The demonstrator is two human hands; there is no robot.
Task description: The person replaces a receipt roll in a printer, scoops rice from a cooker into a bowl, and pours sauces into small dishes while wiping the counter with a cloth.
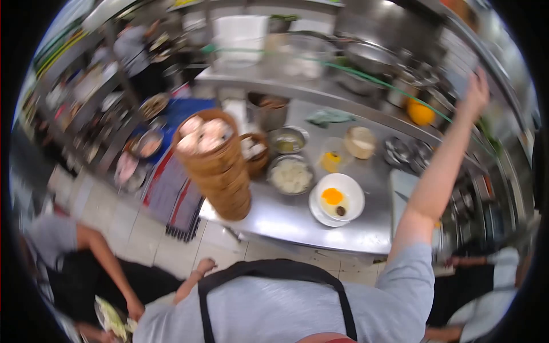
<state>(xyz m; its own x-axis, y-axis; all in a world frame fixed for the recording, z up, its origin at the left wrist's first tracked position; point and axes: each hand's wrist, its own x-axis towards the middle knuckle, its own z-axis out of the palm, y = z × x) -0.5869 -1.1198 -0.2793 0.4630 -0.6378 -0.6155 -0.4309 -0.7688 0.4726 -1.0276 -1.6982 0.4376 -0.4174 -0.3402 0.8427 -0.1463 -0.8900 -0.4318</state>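
Note:
My right hand [478, 92] is raised at the upper right beside the shelf, its fingers stretched and slightly blurred, with nothing visible in them. Low beside my body, my left hand [206, 265] has curled fingers and shows no object. On the steel counter [286, 218], a white bowl [355, 197] holds a yolk-coloured blob and a small dark piece. A metal bowl of white pieces [291, 175] stands left of it. Further left rises a tall stack of bamboo steamers [220, 171] topped with pale pink buns [204, 135].
A steel shelf [257, 75] runs behind the counter, carrying pans and an orange round item [420, 112]. A light board [403, 191] lies at the right. One co-worker [86, 251] is at lower left, another [480, 286] at lower right, a third [132, 51] at upper left.

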